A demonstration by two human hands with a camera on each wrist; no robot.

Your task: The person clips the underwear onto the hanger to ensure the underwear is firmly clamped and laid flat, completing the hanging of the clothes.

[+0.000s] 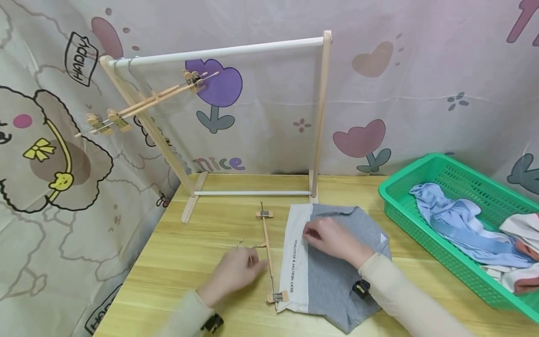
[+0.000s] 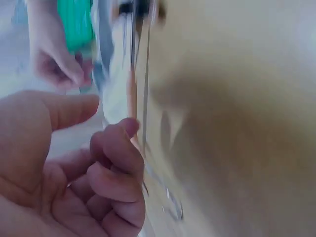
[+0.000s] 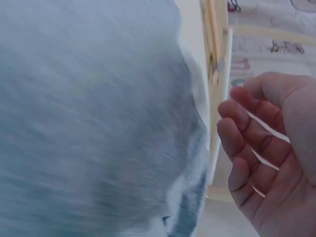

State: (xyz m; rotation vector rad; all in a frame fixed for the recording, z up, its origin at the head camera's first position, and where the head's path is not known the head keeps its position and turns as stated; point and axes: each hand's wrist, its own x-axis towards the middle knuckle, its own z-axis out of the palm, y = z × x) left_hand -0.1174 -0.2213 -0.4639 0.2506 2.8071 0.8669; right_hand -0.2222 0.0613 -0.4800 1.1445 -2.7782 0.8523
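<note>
Grey underpants (image 1: 337, 276) with a printed white waistband (image 1: 293, 257) lie flat on the table. Alongside the waistband lies a wooden clip hanger (image 1: 269, 256), with one clip (image 1: 264, 215) at its far end and another clip (image 1: 278, 297) at its near end. My left hand (image 1: 236, 271) is beside the hanger's middle, fingers loosely bent; in the left wrist view, its thumb stands apart from the fingers close to the rod (image 2: 132, 94). Whether they touch it, I cannot tell. Over the underpants hovers my right hand (image 3: 276, 143), fingers slightly curled and holding nothing.
A wooden rack (image 1: 322, 112) with a white top bar stands at the back, more clip hangers (image 1: 156, 99) hanging at its left end. On the right, a green basket (image 1: 425, 229) holds blue cloth (image 1: 455, 220) and white-and-rust clothes (image 1: 522, 234). A printed curtain (image 1: 269, 23) hangs behind.
</note>
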